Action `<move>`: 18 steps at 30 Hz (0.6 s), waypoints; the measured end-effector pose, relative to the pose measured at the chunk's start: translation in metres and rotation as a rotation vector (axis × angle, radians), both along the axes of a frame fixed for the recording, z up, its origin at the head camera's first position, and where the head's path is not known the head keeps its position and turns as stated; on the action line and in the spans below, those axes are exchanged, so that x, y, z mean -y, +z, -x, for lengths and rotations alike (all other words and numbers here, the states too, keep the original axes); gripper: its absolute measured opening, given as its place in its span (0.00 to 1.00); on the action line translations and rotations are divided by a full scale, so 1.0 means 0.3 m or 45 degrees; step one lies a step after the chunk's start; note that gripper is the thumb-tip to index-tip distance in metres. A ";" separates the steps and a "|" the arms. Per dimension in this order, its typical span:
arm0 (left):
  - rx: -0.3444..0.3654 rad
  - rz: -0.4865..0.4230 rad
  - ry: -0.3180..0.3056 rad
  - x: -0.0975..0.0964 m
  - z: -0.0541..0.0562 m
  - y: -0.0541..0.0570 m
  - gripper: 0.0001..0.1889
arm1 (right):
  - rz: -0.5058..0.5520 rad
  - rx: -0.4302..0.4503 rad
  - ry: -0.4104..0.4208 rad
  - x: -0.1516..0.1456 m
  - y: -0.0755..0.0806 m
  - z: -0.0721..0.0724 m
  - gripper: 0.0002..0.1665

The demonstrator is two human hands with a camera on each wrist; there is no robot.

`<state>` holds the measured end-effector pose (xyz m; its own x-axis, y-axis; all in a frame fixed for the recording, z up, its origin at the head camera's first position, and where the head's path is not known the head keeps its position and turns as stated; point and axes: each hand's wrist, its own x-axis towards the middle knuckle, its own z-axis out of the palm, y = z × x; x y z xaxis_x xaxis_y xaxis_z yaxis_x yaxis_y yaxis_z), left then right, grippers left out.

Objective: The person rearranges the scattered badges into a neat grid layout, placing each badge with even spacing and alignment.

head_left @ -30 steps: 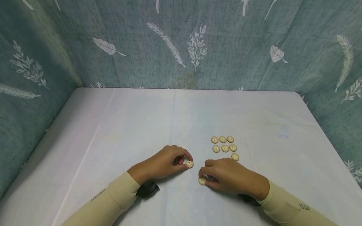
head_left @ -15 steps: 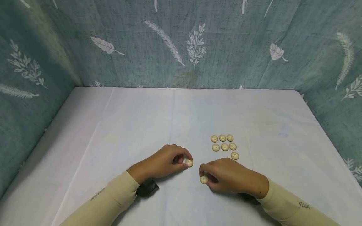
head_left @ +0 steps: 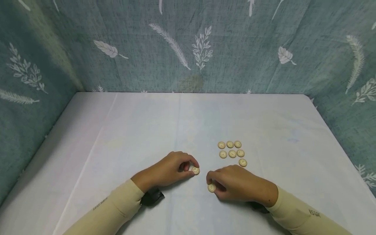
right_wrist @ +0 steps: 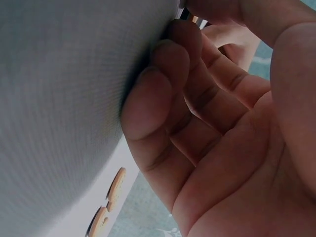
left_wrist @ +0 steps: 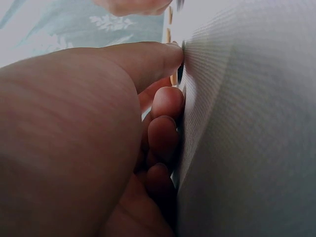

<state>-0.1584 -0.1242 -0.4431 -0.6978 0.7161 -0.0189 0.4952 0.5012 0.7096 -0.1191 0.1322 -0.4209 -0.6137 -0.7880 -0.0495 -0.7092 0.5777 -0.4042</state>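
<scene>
Between the thumb and index finger of my left hand is a round cream button, flat on the white cloth. My right hand pinches a second button by its edges, nearer the front and a little to the right. In the left wrist view the left thumb reaches down to the cloth with the other fingers curled below it. The right wrist view has the curled right fingers resting along the cloth; the button there is mostly hidden.
Several matching buttons lie beyond my right hand: a back row with a button in its middle, a second row with a button, and a single button in front. Green leaf-patterned fabric stands around the white-covered table.
My right hand has slid its button slightly right, and its raised index finger has come down to the button's edge. My left hand keeps its place.
</scene>
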 end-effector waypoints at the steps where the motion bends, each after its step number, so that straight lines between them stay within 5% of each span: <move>1: 0.000 0.000 -0.003 0.000 0.001 0.001 0.08 | -0.003 -0.003 0.004 -0.001 0.002 0.001 0.10; 18: 0.000 -0.013 -0.004 -0.002 0.001 -0.001 0.08 | -0.018 -0.053 0.004 -0.027 0.016 0.016 0.10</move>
